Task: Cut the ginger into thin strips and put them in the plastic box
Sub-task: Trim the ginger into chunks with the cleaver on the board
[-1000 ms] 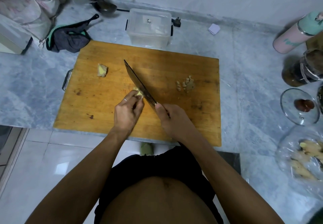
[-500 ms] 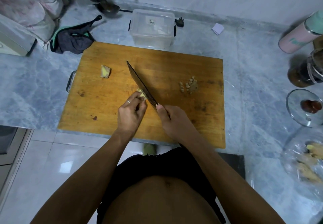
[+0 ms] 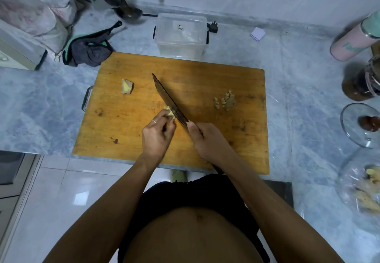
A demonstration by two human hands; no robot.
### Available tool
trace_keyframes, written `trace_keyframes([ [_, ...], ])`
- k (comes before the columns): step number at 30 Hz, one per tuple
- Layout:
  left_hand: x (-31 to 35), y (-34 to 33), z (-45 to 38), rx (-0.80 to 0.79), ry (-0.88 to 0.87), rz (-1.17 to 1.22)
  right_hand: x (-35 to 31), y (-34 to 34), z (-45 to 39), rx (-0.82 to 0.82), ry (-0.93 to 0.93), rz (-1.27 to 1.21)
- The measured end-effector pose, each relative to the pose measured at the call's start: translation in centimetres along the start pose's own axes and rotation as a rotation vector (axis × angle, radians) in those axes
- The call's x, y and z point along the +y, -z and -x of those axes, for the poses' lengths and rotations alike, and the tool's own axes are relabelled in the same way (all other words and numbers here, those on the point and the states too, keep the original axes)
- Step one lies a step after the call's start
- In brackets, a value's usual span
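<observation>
Both hands work: left hand [image 3: 158,134] pinches the ginger piece [image 3: 169,113] steady; right hand [image 3: 207,139] grips the cleaver [image 3: 169,100], angled toward eleven o'clock.

The knife [image 3: 170,100] handle is fully covered by the right hand [image 3: 207,139]; only the blade shows. The ginger piece [image 3: 169,114] beside that blade is mostly hidden under the left hand's [image 3: 157,135] curled fingers, so its size cannot be judged. Right of the cutting board [image 3: 144,139], the pink bottle [image 3: 355,40], dark jar [image 3: 362,84], glass lid [image 3: 357,127] and blurred bag of ginger [image 3: 366,190] are cut off by the frame edge. Contents of the plastic box [image 3: 181,34] behind the board are too small to identify.
</observation>
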State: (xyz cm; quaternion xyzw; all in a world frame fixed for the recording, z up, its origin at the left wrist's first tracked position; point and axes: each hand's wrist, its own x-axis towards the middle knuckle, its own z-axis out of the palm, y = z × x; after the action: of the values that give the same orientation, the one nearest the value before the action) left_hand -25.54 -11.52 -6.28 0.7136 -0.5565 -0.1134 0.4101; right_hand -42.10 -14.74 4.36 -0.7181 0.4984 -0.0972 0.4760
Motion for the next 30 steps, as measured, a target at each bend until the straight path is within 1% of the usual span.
trace_keyframes([
  [4,0.0,0.1,0.0,-0.009,0.009,-0.002,0.3,-1.1,-0.6,0.019,-0.003,0.008],
  [9,0.1,0.1,0.0,0.038,0.016,0.026,0.4,-2.6,0.2,0.085,-0.014,0.015],
  [12,0.4,0.1,0.0,0.043,0.040,0.034,0.5,-2.9,0.1,0.084,-0.046,0.012],
  [16,1.1,0.1,0.2,0.020,0.052,-0.027,0.4,-2.0,0.4,0.102,-0.028,0.018],
  [19,1.4,0.5,0.0,-0.001,0.079,-0.049,1.0,-0.8,1.0,0.095,-0.061,0.029],
  [22,1.5,0.8,-0.1,0.034,0.091,-0.017,2.0,0.5,1.5,0.118,-0.107,0.028],
  [24,1.9,0.9,-0.3,0.063,0.136,0.022,2.4,1.5,1.7,0.148,-0.127,0.036],
  [26,2.5,0.9,-0.8,0.098,0.221,0.079,2.5,2.2,1.8,0.172,-0.134,0.028],
  [28,3.0,0.8,-1.5,0.130,0.360,0.126,2.4,2.6,1.9,0.195,-0.122,0.012],
  [30,3.4,0.7,-2.2,0.145,0.526,0.160,2.1,2.5,1.9,0.183,-0.100,0.007],
])
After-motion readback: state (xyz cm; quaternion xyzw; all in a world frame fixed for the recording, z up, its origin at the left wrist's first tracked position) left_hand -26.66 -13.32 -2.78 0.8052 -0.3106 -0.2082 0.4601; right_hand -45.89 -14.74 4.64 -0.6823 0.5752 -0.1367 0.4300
